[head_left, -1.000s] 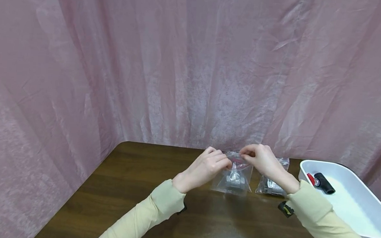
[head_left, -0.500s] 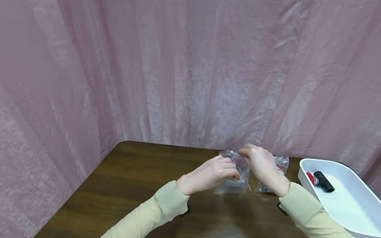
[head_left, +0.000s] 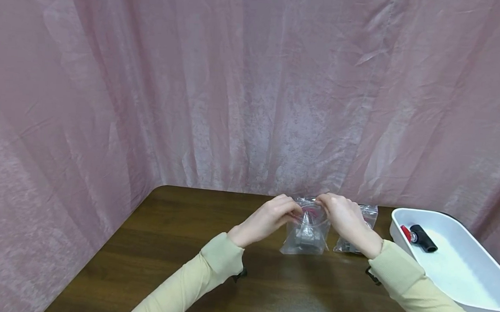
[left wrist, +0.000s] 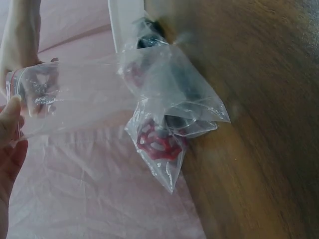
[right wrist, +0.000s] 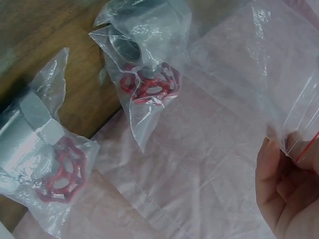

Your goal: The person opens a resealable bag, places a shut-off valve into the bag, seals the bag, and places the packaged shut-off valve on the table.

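A clear zip bag (head_left: 304, 246) stands on the table between both hands, its mouth held up. Inside lies a grey metal valve (right wrist: 127, 47) with a red handwheel (left wrist: 159, 143). My left hand (head_left: 263, 220) pinches one side of the bag's top edge; in the left wrist view its thumb and finger meet at the zip strip (left wrist: 16, 82). The opposite side is pinched by my right hand (head_left: 350, 225), whose fingers curl at the red-lined seal in the right wrist view. To the right, partly behind the right hand, another bagged valve (right wrist: 37, 144) with a red handwheel lies on the table.
A white tray (head_left: 471, 304) stands at the right of the brown wooden table (head_left: 178, 237). In it is a black T-shaped fitting (head_left: 424, 239) with a red handle (head_left: 406, 233). A pink curtain (head_left: 252, 104) hangs behind the table.
My left hand shifted right across the front of the bag, then returned left and up to its top edge. The right hand moved only slightly. The bag stays on the table.
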Demonstrator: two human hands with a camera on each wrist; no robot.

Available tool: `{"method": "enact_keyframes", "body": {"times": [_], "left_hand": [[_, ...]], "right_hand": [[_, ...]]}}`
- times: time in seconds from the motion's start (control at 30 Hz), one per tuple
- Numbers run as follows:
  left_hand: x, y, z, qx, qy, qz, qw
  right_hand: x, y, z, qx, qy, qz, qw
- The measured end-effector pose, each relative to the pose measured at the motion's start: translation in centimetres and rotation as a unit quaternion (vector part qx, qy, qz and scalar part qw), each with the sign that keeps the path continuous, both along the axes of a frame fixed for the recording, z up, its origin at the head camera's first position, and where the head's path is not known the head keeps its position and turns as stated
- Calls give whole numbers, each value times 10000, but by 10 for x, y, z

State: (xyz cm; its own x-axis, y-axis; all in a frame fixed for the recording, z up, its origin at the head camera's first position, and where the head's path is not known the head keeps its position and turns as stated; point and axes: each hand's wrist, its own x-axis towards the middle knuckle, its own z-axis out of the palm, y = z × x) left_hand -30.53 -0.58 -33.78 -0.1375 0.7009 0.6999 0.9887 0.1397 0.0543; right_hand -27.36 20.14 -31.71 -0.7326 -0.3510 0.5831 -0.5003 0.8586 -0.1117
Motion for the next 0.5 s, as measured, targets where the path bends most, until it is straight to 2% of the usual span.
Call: {"method": "enact_keyframes", "body": {"times": [0.07, 0.23, 0.5], "left_hand": [[-1, -1, 0, 88, -46, -20, 9999], [-1, -3, 1, -50, -48, 0, 10000], [0, -5, 1, -106, -216, 8, 9997]], "right_hand": [[-1, 0, -1, -22, -68, -62, 10000], [-2, 0, -2, -36, -262, -178, 9995], [0, 5, -3, -158, -642, -73, 9978]]}}
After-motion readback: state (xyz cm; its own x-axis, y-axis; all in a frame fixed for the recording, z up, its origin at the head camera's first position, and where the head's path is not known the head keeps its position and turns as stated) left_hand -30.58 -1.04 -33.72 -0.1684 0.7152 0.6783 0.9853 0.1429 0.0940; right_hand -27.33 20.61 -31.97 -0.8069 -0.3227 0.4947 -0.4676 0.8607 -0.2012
